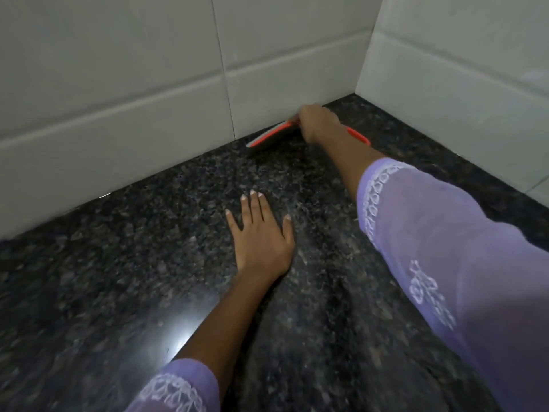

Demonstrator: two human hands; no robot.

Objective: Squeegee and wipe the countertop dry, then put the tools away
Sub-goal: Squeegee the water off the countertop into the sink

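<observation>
countertop of dark speckled polished granite point(148, 263) fills the view, left hand point(261, 233) pressing flat, fingers straight. far right, right hand point(319, 123) curls round the slim orange plastic squeegee point(273, 135) at the wall; looks light, stiff, best held mid-handle.

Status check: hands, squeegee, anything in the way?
Right hand grips squeegee at back wall, near corner. Left hand flat on countertop, fingers spread. Nothing blocking the squeegee.

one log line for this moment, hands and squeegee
right hand: grips squeegee by back wall | left hand: flat on countertop | stage: squeegeeing
</observation>
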